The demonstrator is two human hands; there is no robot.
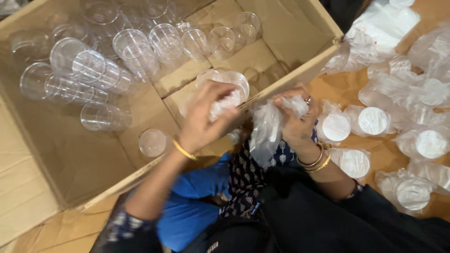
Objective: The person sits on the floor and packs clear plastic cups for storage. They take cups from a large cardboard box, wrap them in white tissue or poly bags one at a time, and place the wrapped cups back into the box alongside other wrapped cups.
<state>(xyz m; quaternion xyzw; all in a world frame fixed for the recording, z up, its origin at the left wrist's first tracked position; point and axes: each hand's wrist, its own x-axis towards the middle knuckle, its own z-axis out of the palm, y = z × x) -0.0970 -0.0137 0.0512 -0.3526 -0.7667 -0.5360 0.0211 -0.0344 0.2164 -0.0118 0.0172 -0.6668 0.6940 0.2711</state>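
Note:
My left hand grips a clear plastic cup over the near edge of a large cardboard box. My right hand pinches a thin clear plastic bag that hangs down beside the cup. The bag's mouth is close to the cup; I cannot tell whether the cup is inside it. Both wrists wear gold bangles, and a ring shows on the right hand.
Several loose clear cups lie inside the box. To the right, several bagged cups with white bases lie on a brown surface. A pile of plastic bags sits at the upper right. My lap, in dark and blue cloth, fills the bottom.

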